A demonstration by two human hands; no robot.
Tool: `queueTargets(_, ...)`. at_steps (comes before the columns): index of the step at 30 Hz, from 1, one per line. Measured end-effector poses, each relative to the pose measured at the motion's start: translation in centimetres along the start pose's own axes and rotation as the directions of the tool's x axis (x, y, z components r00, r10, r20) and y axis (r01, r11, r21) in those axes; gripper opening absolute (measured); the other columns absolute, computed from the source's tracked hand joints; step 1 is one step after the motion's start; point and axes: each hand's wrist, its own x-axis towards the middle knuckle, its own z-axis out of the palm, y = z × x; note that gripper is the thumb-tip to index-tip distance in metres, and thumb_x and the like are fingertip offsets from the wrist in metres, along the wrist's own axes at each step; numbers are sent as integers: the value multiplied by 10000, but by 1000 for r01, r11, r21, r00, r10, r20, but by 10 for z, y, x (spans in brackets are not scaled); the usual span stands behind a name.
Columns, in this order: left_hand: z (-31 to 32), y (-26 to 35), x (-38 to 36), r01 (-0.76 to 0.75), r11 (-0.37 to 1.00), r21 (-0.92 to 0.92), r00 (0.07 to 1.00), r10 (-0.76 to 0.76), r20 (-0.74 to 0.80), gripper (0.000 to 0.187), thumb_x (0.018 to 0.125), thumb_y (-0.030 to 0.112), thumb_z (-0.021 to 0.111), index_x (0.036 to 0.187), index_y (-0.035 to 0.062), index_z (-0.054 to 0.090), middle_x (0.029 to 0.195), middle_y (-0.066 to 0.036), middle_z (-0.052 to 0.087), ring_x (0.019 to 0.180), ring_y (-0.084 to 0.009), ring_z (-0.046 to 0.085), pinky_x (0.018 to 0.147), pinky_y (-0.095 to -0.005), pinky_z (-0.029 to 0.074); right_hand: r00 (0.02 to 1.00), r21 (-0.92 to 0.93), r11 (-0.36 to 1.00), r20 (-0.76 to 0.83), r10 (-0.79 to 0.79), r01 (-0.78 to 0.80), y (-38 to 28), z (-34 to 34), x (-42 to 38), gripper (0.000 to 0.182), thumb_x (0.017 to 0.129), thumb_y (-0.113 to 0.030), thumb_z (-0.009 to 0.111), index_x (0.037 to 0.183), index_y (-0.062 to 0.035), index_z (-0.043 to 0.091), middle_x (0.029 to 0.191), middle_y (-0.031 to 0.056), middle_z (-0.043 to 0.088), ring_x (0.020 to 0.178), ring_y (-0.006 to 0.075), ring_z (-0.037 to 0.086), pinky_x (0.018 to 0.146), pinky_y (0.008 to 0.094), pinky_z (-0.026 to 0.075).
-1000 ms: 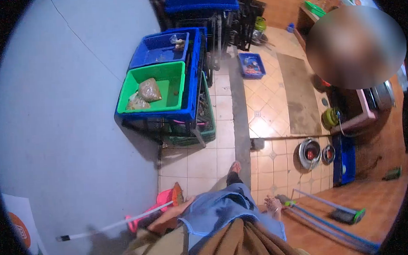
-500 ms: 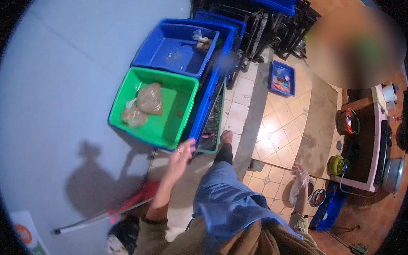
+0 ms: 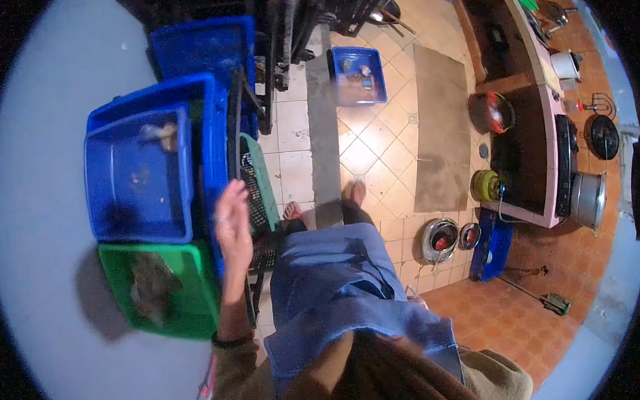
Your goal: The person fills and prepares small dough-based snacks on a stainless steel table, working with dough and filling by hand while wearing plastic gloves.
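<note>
My left hand is raised with its fingers stretched out and nothing in it. It is beside the edge of the stacked blue crates, close to the green tub. In the green tub lies a clear plastic bag with pale contents, blurred. Behind it, a blue tub holds a small knotted plastic bag and a few crumbs. My right hand is almost wholly hidden at the side of the blue apron; only a pale sliver shows, so its fingers cannot be made out.
A blue tray with small items lies on the tiled floor ahead. On the right stand a green gas cylinder, metal bowls, a long blue bin and a counter with a large pot. Dark metal racks stand ahead left.
My view has swung right, and I stand with both feet visible. My left hand remains raised beside the tubs. My right hand, covered in clear plastic before, has dropped behind the apron.
</note>
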Motion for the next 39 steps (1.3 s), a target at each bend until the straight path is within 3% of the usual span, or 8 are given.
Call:
queueTargets(10,174,-94,77,158,986,59,978,-165,131,373,963,167,403,1301,11,393,1190,-135,517,1026,-188,532,897,-307,420,996,-72,996,61,58,-54,-142,-59,165,348,867,-255,560,1150,-54,540,958,94,615,737,157,577,586,263,464)
queueTargets(14,254,-115,114,446,894,-23,895,-447,-9,476,965,325,370,1326,15,355,1215,-155,516,1023,-208,553,852,-320,442,984,-182,976,149,-93,119,-268,-113,297,342,863,-247,577,1146,-59,541,962,98,613,755,161,580,601,265,468)
queueTargets(17,317,-129,145,597,799,70,778,-598,192,445,974,292,349,1326,20,351,1218,-146,514,1047,-196,524,885,-323,413,970,-220,954,172,-171,206,-347,-120,379,338,860,-240,589,1143,-62,541,965,101,611,768,164,582,611,267,471)
queueTargets(22,406,-201,193,632,772,60,697,-601,390,423,975,253,361,1327,21,348,1235,-145,503,1071,-199,510,908,-311,402,967,44,975,125,-224,220,-418,-57,464,269,850,-221,603,1053,-44,610,822,48,624,638,87,548,566,215,446)
queueTargets(29,479,-336,249,532,784,321,542,-606,583,423,963,274,410,1326,63,364,1226,-134,509,1077,-196,524,912,-329,415,981,-294,938,121,-153,182,-474,45,583,238,852,-155,563,1055,-44,620,821,42,635,626,76,539,511,213,437)
queueTargets(35,484,-376,322,433,724,538,502,-689,523,330,938,200,439,1221,34,475,1174,-172,554,1108,-266,535,946,-336,400,897,-154,884,30,-442,441,-509,140,708,224,876,-160,537,1038,-32,622,872,133,673,790,189,625,727,318,485)
queueTargets(37,481,-386,327,425,696,579,479,-716,508,333,935,204,445,1216,30,478,1173,-179,550,1104,-272,537,944,-339,404,913,-340,856,20,-408,390,-534,165,745,231,871,-157,538,1032,-13,618,880,152,665,809,221,634,731,310,479)
queueTargets(39,480,-386,328,419,679,603,423,-733,532,334,931,201,448,1216,31,477,1173,-182,547,1081,-277,546,931,-348,414,708,-371,653,16,-706,660,-537,186,798,239,873,-165,564,1052,-16,619,873,62,633,755,144,566,637,279,461)
